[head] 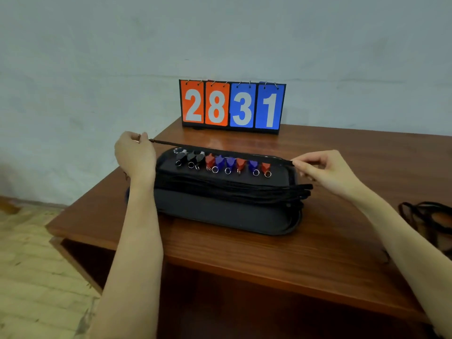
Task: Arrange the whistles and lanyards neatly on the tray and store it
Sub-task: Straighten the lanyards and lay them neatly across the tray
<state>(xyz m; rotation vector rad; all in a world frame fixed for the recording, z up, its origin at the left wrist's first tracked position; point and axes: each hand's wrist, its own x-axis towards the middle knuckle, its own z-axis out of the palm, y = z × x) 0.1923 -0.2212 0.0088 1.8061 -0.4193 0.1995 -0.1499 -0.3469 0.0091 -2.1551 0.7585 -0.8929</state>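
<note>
A black oval tray point(220, 211) lies on the wooden table point(269, 253). Along its far side stands a row of several whistles point(221, 162), black, red and blue, each with a metal ring. A bundle of black lanyards point(232, 189) lies straight across the tray's middle, ends overhanging on the right. One black lanyard point(220, 151) is stretched taut above the whistles. My left hand point(134, 152) pinches its left end with a ring, beyond the tray's left edge. My right hand point(325, 167) pinches its right end over the tray's right edge.
A flip scoreboard point(232, 106) reading 2831 stands at the back of the table against the wall. More tangled black cords point(425, 216) lie at the table's right edge. The table's left edge drops to a tiled floor point(31, 265).
</note>
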